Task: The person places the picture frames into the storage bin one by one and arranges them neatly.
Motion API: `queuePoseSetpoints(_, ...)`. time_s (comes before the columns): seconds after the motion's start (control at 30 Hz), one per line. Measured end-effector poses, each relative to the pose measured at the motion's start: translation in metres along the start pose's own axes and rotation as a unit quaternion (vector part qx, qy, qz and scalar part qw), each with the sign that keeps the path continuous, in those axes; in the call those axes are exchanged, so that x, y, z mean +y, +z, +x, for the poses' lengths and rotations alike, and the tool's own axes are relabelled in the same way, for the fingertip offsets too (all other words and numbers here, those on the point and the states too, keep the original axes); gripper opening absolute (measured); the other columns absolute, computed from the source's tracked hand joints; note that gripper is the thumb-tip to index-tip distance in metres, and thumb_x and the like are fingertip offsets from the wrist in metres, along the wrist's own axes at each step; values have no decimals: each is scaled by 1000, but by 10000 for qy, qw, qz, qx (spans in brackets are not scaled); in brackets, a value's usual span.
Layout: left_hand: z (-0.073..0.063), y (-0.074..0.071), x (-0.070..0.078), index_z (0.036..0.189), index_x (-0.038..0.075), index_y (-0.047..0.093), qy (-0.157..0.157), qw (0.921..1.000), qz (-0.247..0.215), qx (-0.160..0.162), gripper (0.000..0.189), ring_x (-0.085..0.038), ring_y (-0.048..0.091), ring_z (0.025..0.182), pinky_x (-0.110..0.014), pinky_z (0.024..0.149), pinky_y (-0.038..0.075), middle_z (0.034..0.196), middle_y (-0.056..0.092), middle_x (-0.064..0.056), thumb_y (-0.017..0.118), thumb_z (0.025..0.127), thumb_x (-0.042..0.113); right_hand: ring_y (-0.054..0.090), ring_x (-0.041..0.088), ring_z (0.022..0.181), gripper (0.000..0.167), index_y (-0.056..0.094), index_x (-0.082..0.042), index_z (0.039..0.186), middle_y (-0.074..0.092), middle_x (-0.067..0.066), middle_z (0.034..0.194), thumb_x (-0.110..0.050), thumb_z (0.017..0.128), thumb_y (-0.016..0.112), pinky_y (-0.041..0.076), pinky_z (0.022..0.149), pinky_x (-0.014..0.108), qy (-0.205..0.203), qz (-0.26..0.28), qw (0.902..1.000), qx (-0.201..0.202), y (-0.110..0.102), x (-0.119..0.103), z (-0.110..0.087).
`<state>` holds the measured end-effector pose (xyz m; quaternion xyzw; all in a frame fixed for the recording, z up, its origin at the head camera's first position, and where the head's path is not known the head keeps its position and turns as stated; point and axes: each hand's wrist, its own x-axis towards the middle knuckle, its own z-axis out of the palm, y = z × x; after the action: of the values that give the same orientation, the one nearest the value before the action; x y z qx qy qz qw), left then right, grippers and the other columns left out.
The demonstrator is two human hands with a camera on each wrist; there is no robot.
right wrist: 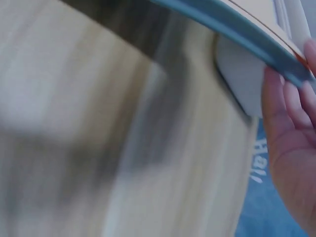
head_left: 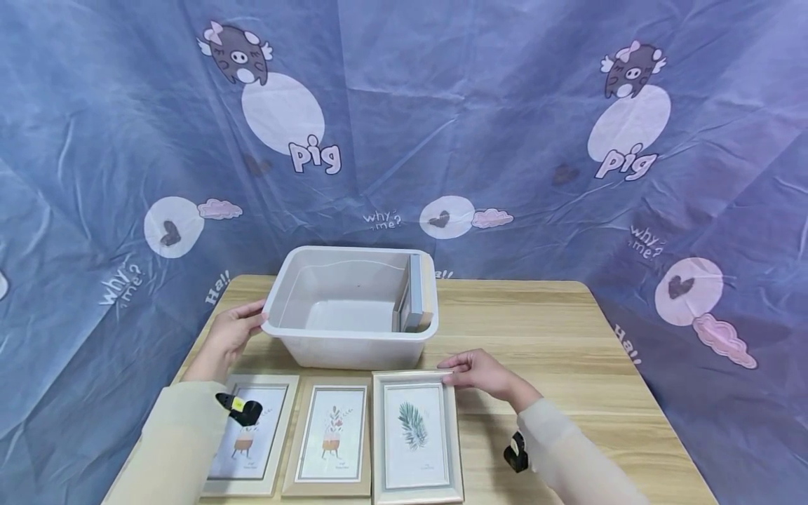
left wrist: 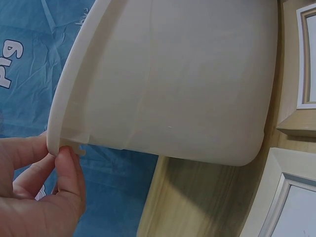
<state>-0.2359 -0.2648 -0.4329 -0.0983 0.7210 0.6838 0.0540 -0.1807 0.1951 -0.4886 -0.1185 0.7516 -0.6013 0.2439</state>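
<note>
A white plastic bin (head_left: 350, 351) stands on the table, and my left hand (head_left: 232, 331) pinches its rim at the near left corner. In the left wrist view, the thumb and fingers of that hand (left wrist: 47, 185) clasp the lip of the bin (left wrist: 187, 84). My right hand (head_left: 485, 376) grips the top right corner of a pale picture frame (head_left: 415, 442) with a green leaf print. The right wrist view has the edge of this frame (right wrist: 232, 32) raised over the table, between thumb and fingers of the right hand (right wrist: 291, 143).
Two more frames, a beige plant-print frame (head_left: 331, 438) and a cream frame (head_left: 287, 421), lie left of the leaf one. Several frames (head_left: 414, 294) stand upright along the bin's right wall. Wooden table (head_left: 524, 322) extends rightward; a blue curtain (head_left: 404, 126) hangs behind.
</note>
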Motion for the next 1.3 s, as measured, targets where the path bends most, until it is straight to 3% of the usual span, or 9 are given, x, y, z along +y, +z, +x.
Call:
queuePoseSetpoints(0.17, -1, 0, 0, 139, -9, 37, 42, 10000, 31, 8, 47, 1, 57, 88, -16, 81, 51, 141, 36, -28, 53, 95, -1, 67, 23, 89, 36, 58, 16, 115, 68, 19, 98, -1, 85, 69, 55, 84, 38, 57, -39, 9975, -702, -13, -12, -8)
queuePoseSetpoints(0.37, -1, 1, 0, 139, -9, 37, 40, 10000, 76, 23, 47, 0, 56, 89, -16, 81, 51, 139, 38, -27, 53, 95, -1, 66, 19, 87, 35, 58, 16, 114, 68, 14, 98, -1, 85, 69, 56, 80, 40, -180, -124, 9937, -1102, -20, -23, -14)
queuePoseSetpoints(0.53, -1, 2, 0, 140, -8, 37, -23, 9999, 134, 39, 48, 0, 56, 90, -15, 82, 51, 142, 35, -28, 54, 96, 1, 65, 15, 81, 34, 61, 13, 110, 69, 12, 93, -2, 82, 72, 57, 73, 31, -663, -462, 9880, -1316, -25, -39, -19)
queuePoseSetpoints(0.73, -1, 2, -1, 140, -7, 38, -37, 9999, 114, 53, 48, 0, 56, 90, -16, 82, 51, 142, 35, -27, 54, 95, 1, 59, 7, 72, 29, 65, 9, 107, 69, 11, 88, -1, 82, 72, 54, 63, 21, -1540, -897, 9731, -1463, -31, -64, -28)
queuePoseSetpoints(0.87, -1, 1, -1, 139, -8, 38, -10, 10000, 40, 37, 48, 1, 56, 88, -16, 82, 51, 141, 37, -26, 54, 95, 0, 59, 7, 74, 27, 63, 11, 107, 68, 10, 90, 1, 83, 70, 54, 63, 22, -2018, -885, 9678, -1216, -35, -81, -32)
queuePoseSetpoints(1.07, -1, 0, -1, 139, -9, 38, 22, 10000, -2, 20, 48, 1, 57, 87, -16, 81, 51, 138, 42, -24, 54, 95, -1, 59, 10, 77, 27, 62, 9, 109, 66, 6, 90, -1, 85, 69, 53, 64, 22, -2434, -616, 9670, -425, -33, -99, -35)
queuePoseSetpoints(1.3, -1, 0, -2, 138, -10, 38, 95, 9999, -55, 17, 48, 1, 57, 86, -16, 79, 52, 129, 50, -18, 54, 94, -2, 62, 11, 80, 30, 69, -11, 109, 68, 1, 93, 6, 85, 66, 55, 71, 24, -2775, -116, 9594, 495, -25, -114, -31)
